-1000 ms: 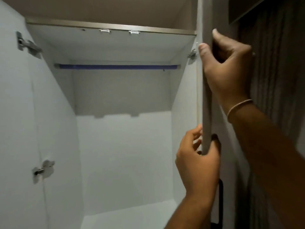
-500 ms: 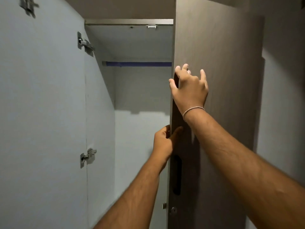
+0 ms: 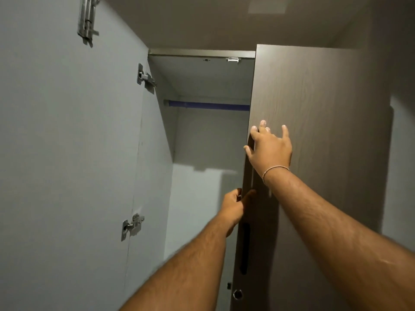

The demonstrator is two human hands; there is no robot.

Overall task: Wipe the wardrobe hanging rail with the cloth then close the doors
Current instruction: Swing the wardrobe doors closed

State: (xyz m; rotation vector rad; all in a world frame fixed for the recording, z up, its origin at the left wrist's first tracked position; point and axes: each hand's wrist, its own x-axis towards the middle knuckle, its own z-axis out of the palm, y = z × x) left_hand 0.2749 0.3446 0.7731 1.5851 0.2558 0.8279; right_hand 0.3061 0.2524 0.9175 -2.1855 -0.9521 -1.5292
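The wardrobe's right door (image 3: pixel 314 153), brown wood grain, covers the right half of the opening. My right hand (image 3: pixel 270 149) lies flat on its front near the left edge, fingers spread, thumb hooked around the edge. Lower down, my left hand (image 3: pixel 233 207) grips that same edge, fingers behind it and thumb on the front. The left door (image 3: pixel 67 153) stands wide open, its pale inner face towards me. A blue hanging rail (image 3: pixel 208 105) runs across the top of the interior, its right end hidden by the right door. No cloth is in view.
Two metal hinges (image 3: pixel 146 78) (image 3: pixel 132 225) join the left door to the wardrobe side. A slide bolt (image 3: pixel 86 21) sits high on the left door. A dark recessed handle slot (image 3: pixel 244 248) and a round lock (image 3: pixel 237 294) are on the right door's edge. White wall at right.
The right door has swung from edge-on to nearly shut across the opening. My right hand moved from gripping its edge to pressing flat on its front; my view shifted right.
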